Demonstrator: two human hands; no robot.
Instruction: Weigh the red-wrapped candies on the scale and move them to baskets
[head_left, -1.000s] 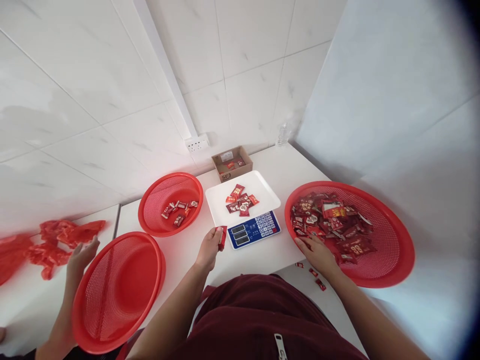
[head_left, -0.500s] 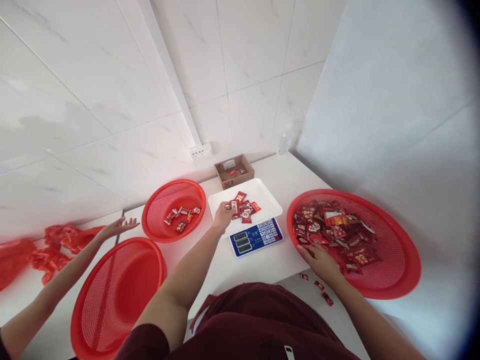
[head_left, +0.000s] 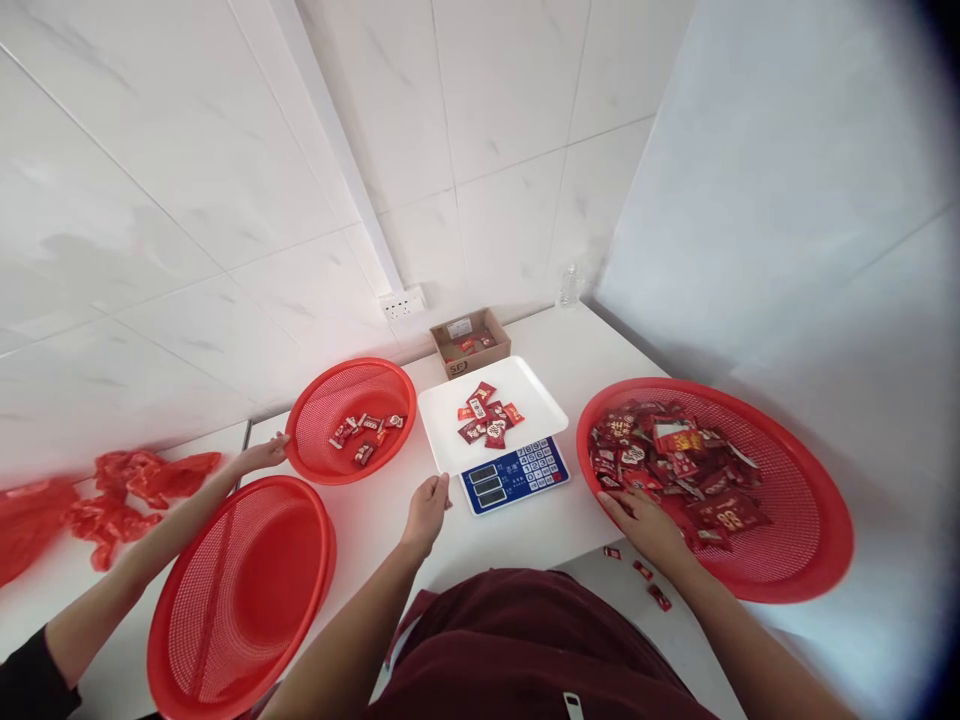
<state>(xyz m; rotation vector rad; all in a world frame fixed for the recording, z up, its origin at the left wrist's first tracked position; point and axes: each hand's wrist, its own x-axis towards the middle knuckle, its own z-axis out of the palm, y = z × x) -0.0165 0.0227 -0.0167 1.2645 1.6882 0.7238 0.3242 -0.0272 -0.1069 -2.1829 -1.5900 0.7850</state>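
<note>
My left hand (head_left: 427, 512) is closed, with no item showing in its fingers. It hovers by the near left corner of the white weighing tray (head_left: 442, 405), where wrapped red snack packets (head_left: 491, 415) lie in a small pile. Below the tray is the blue keypad panel of the digital scale (head_left: 517, 480). My right hand (head_left: 637, 520) grips the near left rim of the large red plastic basket (head_left: 817, 540), its fingertips inside over a heap of mixed red packets (head_left: 675, 460).
Another person's hand (head_left: 266, 453) touches the rim of a red basket (head_left: 300, 410) holding several packets. Nearer stands another red basket (head_left: 326, 560). A cardboard box (head_left: 495, 353) and a clear bottle (head_left: 570, 287) are at the wall. Red plastic bags (head_left: 120, 490) lie left; fallen packets (head_left: 643, 570) lie below.
My left hand has let go of a packet on the tray and drawn back toward me. The other person's hand now touches the basket rim. My right hand stays at its basket.
</note>
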